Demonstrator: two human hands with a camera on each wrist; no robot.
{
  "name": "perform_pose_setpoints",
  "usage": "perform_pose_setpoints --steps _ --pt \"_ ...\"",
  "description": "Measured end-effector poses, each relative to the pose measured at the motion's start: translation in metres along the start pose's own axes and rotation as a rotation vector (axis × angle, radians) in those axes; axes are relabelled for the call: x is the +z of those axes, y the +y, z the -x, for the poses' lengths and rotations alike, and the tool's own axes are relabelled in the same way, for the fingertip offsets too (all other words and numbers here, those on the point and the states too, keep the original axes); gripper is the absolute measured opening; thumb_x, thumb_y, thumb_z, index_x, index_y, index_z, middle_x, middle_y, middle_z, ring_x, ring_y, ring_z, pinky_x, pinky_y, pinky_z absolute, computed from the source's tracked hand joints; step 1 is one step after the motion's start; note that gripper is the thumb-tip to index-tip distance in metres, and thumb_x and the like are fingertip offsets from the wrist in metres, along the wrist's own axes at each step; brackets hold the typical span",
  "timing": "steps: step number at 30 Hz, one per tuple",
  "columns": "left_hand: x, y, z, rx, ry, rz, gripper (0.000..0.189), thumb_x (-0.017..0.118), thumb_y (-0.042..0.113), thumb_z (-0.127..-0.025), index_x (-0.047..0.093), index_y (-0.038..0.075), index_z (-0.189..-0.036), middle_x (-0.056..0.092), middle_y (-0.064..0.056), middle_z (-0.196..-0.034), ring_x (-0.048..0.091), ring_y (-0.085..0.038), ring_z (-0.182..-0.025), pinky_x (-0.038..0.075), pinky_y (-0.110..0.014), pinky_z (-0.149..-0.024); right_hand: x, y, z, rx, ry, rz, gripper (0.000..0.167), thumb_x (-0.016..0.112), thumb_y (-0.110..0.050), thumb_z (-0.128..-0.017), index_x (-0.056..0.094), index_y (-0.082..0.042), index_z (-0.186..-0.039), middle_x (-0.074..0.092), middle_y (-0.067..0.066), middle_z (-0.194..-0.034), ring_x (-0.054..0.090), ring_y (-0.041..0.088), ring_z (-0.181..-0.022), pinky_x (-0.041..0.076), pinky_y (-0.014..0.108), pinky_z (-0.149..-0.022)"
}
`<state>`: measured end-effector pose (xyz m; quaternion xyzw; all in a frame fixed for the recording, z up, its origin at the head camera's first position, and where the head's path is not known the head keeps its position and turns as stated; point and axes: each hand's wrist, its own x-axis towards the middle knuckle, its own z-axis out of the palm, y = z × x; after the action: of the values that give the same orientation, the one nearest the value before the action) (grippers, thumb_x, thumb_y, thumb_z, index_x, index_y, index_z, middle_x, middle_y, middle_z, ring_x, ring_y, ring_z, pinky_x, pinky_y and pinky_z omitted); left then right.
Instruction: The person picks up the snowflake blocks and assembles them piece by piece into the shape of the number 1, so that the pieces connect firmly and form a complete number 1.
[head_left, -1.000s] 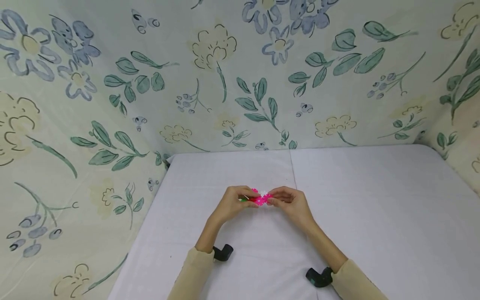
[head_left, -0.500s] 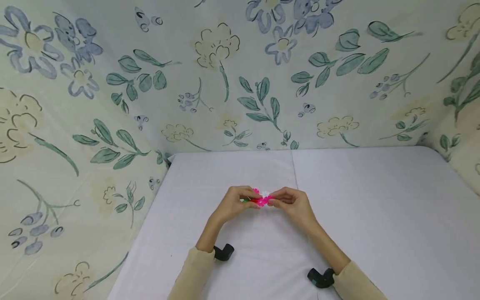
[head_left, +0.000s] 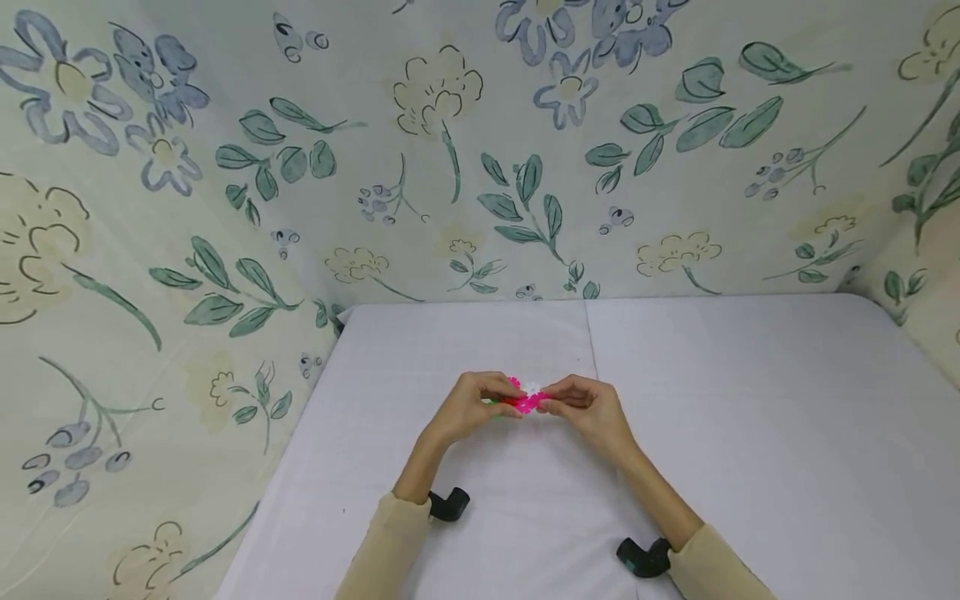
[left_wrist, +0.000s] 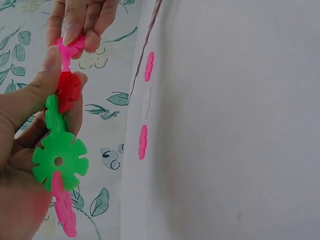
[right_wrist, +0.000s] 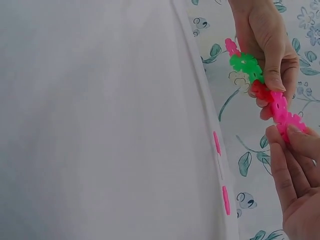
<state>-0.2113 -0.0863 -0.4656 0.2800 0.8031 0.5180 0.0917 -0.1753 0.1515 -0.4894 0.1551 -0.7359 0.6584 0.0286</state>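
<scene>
Both hands hold a chain of notched plastic snowflake discs above the white table. My left hand (head_left: 463, 408) grips it around the red disc (left_wrist: 69, 91), between thumb and fingers. Below that, in the left wrist view, hang a green disc seen edge-on, a flat green disc (left_wrist: 75, 155) and a pink disc (left_wrist: 64, 210) slotted into its edge. On the other side of the red one sits a pink disc (right_wrist: 278, 106). My right hand (head_left: 592, 410) pinches the pink end disc (right_wrist: 295, 121), slotted to that one; its fingertips partly cover it.
Behind the hands, loose discs lie on the table (head_left: 750, 417): a white disc (head_left: 531, 387) and two pink ones, such as the pink disc (left_wrist: 143, 142). A floral cloth (head_left: 300, 208) hangs along the table's back and left. Black wrist mounts (head_left: 450, 505) sit at both sleeves.
The hands keep the same hold on the disc chain. The whole head view has shifted slightly, with hands and background both a little further right.
</scene>
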Motion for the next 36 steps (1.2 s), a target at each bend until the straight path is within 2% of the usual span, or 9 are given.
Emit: perform_pose_setpoints --steps 5,15,24,30,36 --pt "0.0 0.0 0.001 0.001 -0.008 0.021 0.024 0.086 0.008 -0.083 0.082 0.007 -0.107 0.076 -0.005 -0.1 0.065 -0.014 -0.093 0.06 -0.024 -0.083 -0.001 0.0 0.0 0.007 -0.01 -0.002 0.015 0.078 0.001 -0.088 0.075 0.002 -0.103 0.077 0.026 -0.105 0.079 0.013 -0.084 0.064 0.026 -0.078" --pt "0.001 0.0 -0.003 0.009 -0.001 0.031 0.025 0.086 0.009 -0.083 0.082 0.006 -0.107 0.076 -0.006 -0.1 0.066 -0.013 -0.093 0.06 -0.023 -0.083 0.0 -0.002 0.002 -0.003 0.034 -0.008 0.016 0.08 0.0 -0.087 0.075 0.002 -0.102 0.077 0.025 -0.105 0.079 0.012 -0.086 0.064 0.027 -0.077" --pt "0.0 0.002 -0.001 -0.016 -0.011 0.034 0.025 0.086 0.008 -0.082 0.082 0.006 -0.107 0.076 -0.006 -0.1 0.066 -0.013 -0.09 0.06 -0.023 -0.08 0.0 -0.001 0.002 -0.012 0.01 0.003 0.014 0.079 0.002 -0.087 0.075 0.002 -0.101 0.078 0.024 -0.103 0.08 0.016 -0.084 0.064 0.027 -0.077" --pt "-0.001 0.003 -0.001 0.004 0.0 0.065 0.025 0.086 0.007 -0.082 0.082 0.005 -0.107 0.076 -0.009 -0.099 0.067 -0.014 -0.089 0.06 -0.023 -0.08 0.001 -0.006 0.001 -0.031 0.031 0.028 0.016 0.082 -0.002 -0.086 0.077 -0.001 -0.102 0.079 0.021 -0.103 0.08 0.016 -0.085 0.064 0.025 -0.078" --pt "-0.003 0.005 0.0 -0.007 -0.023 0.076 0.024 0.085 0.007 -0.083 0.082 0.007 -0.107 0.076 -0.009 -0.099 0.067 -0.014 -0.089 0.061 -0.024 -0.081 -0.001 -0.012 0.001 -0.009 0.0 -0.011 0.018 0.08 0.001 -0.086 0.076 0.002 -0.103 0.077 0.025 -0.105 0.079 0.015 -0.083 0.064 0.027 -0.077"
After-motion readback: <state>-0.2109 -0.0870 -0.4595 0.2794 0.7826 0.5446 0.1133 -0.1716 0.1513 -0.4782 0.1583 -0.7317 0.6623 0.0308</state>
